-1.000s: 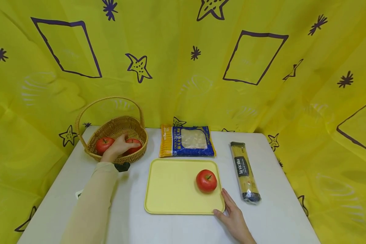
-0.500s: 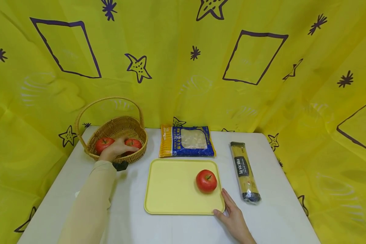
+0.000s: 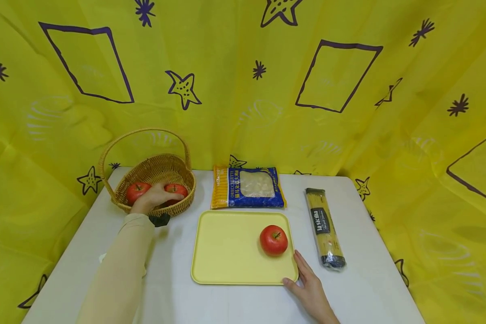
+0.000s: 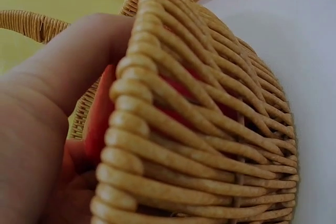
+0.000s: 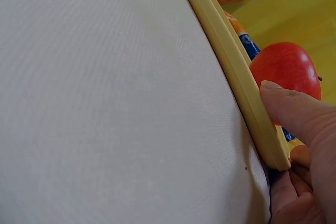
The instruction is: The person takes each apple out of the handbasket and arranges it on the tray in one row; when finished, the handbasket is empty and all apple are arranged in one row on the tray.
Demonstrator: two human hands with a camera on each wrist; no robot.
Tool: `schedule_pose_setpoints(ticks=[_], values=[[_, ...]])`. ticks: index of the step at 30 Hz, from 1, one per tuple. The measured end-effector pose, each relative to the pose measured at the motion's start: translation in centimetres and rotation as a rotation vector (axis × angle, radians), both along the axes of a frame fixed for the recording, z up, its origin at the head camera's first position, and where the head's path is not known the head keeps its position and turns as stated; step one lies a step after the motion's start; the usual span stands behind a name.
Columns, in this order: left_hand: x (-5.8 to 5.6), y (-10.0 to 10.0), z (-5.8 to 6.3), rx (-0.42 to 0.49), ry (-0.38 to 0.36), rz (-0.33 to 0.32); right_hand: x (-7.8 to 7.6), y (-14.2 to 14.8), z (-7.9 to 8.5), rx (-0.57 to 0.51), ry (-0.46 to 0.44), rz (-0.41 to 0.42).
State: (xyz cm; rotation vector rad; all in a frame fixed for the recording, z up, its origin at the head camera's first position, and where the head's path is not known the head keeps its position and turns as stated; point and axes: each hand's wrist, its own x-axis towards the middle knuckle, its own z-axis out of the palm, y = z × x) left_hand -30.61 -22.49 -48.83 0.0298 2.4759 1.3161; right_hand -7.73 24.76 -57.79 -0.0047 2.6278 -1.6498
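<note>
In the head view my left hand [image 3: 155, 197] reaches into the wicker basket [image 3: 179, 208] and grips the right-hand red apple [image 3: 176, 191]. The left wrist view shows the thumb over the basket's rim [image 4: 123, 124] and fingers beside the apple [image 4: 100, 114]. Another apple [image 3: 137, 192] lies left of that hand in the basket. My right hand [image 3: 311, 290] holds the near right corner of the yellow tray [image 3: 227, 252], the thumb on its rim and the other fingers along its right side. A single apple [image 3: 273, 240] sits on the tray's right part.
A blue and yellow pasta bag [image 3: 251, 188] lies behind the tray. To the right is a long pack of spaghetti [image 3: 325, 229]. The basket's tall handle [image 3: 146, 130] arches over it. A patterned yellow curtain [image 3: 227, 126] surrounds the white table [image 3: 202, 306].
My left hand has settled slightly lower and to the left around the apple in the basket. The right hand and the tray have stayed practically in place.
</note>
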Motion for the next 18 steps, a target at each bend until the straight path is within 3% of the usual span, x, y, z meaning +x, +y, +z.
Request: schedule_pose_setpoints(ticks=[8, 18], values=[[0.2, -0.2, 0.7, 0.033, 0.07, 0.054, 0.0, -0.1, -0.2, -0.01, 0.012, 0.005], [1.3, 0.1, 3.7, 0.109, 0.151, 0.1, -0.1, -0.1, 0.0, 0.005, 0.016, 0.0]])
